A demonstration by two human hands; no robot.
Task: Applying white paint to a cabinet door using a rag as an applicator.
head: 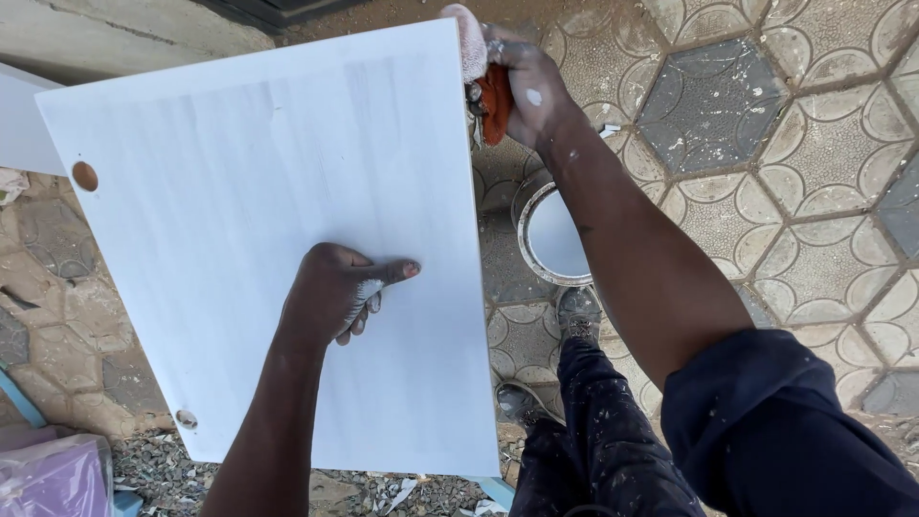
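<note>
A large white-painted board [239, 172] with two round holes along its left side fills the middle of the head view. My left hand [335, 292] rests flat on it near the centre, fingers curled and thumb stretched out. My right hand [526, 81] is at the board's top right corner, closed around an orange and white paint roller [483, 72] that touches the board's edge. Both hands carry white paint marks.
An open tin of white paint [553, 235] stands on patterned paving stones [766, 172] just right of the board, beside my shoes [577, 311]. A purple plastic bag [48, 474] lies at the bottom left. Another white panel [19, 124] shows at the left edge.
</note>
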